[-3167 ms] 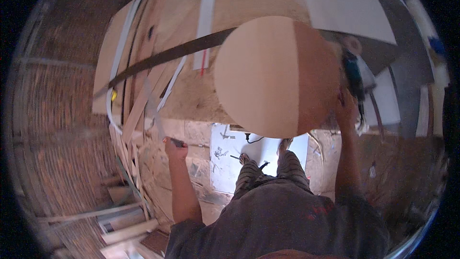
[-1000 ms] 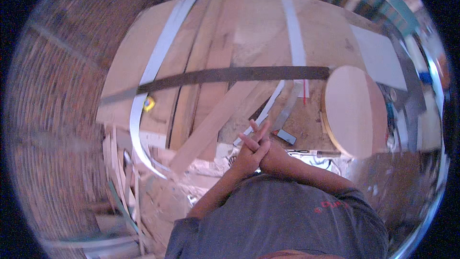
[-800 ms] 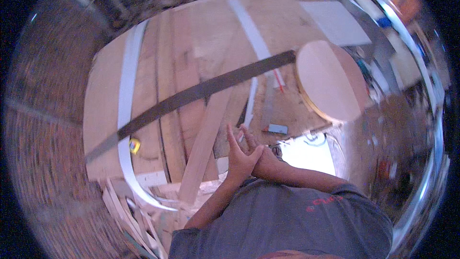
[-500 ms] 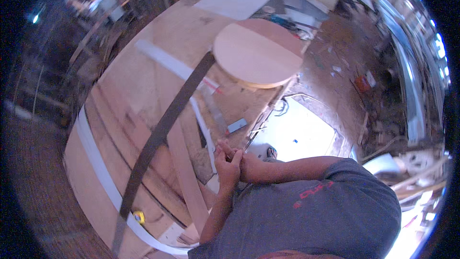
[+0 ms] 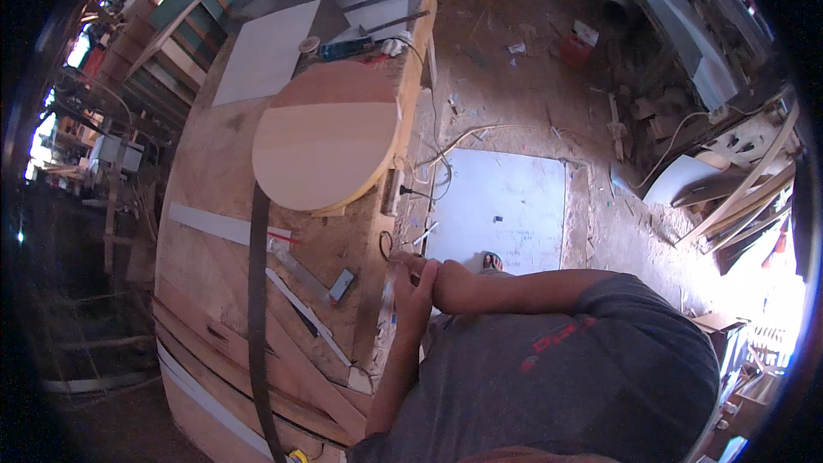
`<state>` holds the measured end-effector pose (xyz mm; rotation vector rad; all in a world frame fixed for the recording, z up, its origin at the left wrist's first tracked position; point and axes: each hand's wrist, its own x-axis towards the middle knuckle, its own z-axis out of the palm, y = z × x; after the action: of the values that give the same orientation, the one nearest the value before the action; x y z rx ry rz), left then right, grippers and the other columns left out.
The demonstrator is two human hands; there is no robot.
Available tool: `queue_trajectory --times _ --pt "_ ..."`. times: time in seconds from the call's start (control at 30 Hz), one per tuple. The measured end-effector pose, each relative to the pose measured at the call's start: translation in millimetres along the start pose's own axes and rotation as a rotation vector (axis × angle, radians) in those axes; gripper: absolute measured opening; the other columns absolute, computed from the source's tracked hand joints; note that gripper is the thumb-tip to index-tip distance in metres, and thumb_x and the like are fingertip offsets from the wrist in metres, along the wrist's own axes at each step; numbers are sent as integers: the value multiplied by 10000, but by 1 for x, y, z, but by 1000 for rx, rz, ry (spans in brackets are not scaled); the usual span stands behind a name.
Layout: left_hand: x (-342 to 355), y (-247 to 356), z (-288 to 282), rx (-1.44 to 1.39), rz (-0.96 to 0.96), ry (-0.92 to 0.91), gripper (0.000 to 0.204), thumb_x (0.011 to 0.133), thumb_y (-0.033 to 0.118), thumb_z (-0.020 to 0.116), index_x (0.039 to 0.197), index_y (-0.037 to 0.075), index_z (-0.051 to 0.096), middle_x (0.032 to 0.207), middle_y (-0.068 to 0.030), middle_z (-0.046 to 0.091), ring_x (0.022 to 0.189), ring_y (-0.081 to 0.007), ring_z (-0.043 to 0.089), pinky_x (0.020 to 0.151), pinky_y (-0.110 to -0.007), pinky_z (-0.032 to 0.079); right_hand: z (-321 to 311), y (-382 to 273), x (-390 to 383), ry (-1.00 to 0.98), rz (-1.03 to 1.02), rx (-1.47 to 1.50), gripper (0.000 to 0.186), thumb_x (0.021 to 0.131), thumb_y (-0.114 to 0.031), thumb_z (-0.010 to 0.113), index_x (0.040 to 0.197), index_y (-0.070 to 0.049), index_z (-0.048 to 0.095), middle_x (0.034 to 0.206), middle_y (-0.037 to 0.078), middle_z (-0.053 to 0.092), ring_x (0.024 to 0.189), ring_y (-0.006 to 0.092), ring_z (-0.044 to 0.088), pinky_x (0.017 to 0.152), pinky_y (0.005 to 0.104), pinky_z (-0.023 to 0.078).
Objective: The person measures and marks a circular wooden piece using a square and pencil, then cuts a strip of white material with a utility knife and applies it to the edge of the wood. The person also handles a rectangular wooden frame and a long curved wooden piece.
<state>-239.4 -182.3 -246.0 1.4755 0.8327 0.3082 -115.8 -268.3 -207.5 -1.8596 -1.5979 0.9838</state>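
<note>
My left hand (image 5: 413, 285) and my right hand (image 5: 456, 288) meet in front of my body beside the table's edge. Their fingers are closed and pressed together, and anything between them is too small or hidden to make out. Ahead of them on the table lies a round wooden disc (image 5: 326, 150), pale with a darker brown far section. A long dark brown strip (image 5: 259, 309) runs from the disc's near-left rim toward me. Nearest my left hand on the table is a try square (image 5: 341, 287), with a narrow white strip (image 5: 304, 313) beside it.
Reddish wooden boards (image 5: 300, 360) lie on the table's near end by a yellow tape measure (image 5: 297, 456). Beyond the disc are a white sheet (image 5: 266, 51) and a teal power tool (image 5: 343, 50). Right of the table, a white board (image 5: 506, 206) covers part of the littered floor; a cable trails there.
My view has turned, so the table, disc and dark strip sit further left and more floor shows on the right. My hands remain together, with their grip much the same.
</note>
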Motion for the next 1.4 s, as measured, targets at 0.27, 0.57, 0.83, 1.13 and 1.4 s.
queue_trajectory --times 0.27,0.57,0.83,1.13,1.4 --pt "47 11 65 224 -189 -62 728 923 437 814 1465 36 538 1160 -154 712 944 -248 723 766 -370 592 -81 130 -56 5 34 -446 303 854 -188 715 1145 -105 728 1130 138 711 1077 337 695 1001 545 493" --pt "150 5 4 710 350 190 318 905 203 809 1091 -40 725 1082 -190 741 1000 -306 726 888 -413 572 -111 239 -134 152 587 -291 145 858 -200 728 919 -69 736 918 167 701 928 366 704 837 491 567" --pt "313 57 -36 864 672 327 347 953 172 750 1192 -72 682 1249 -249 679 1178 -420 647 1026 -491 521 -78 250 -138 269 808 -153 168 894 -245 717 993 -113 752 984 152 706 973 355 701 880 490 569" --pt "441 26 -58 1143 521 206 665 1049 383 610 1546 -22 435 1633 -298 346 1546 -452 292 1238 -583 284 -29 221 -87 200 859 -21 277 930 -301 723 1127 -107 742 1066 165 720 1033 377 695 933 497 567" --pt "445 26 -50 1134 558 183 685 1049 401 592 1571 -5 412 1618 -311 369 1538 -477 302 1227 -657 230 -48 237 -78 154 885 -11 298 936 -285 716 1137 -67 746 1060 185 742 1040 380 701 936 488 560"
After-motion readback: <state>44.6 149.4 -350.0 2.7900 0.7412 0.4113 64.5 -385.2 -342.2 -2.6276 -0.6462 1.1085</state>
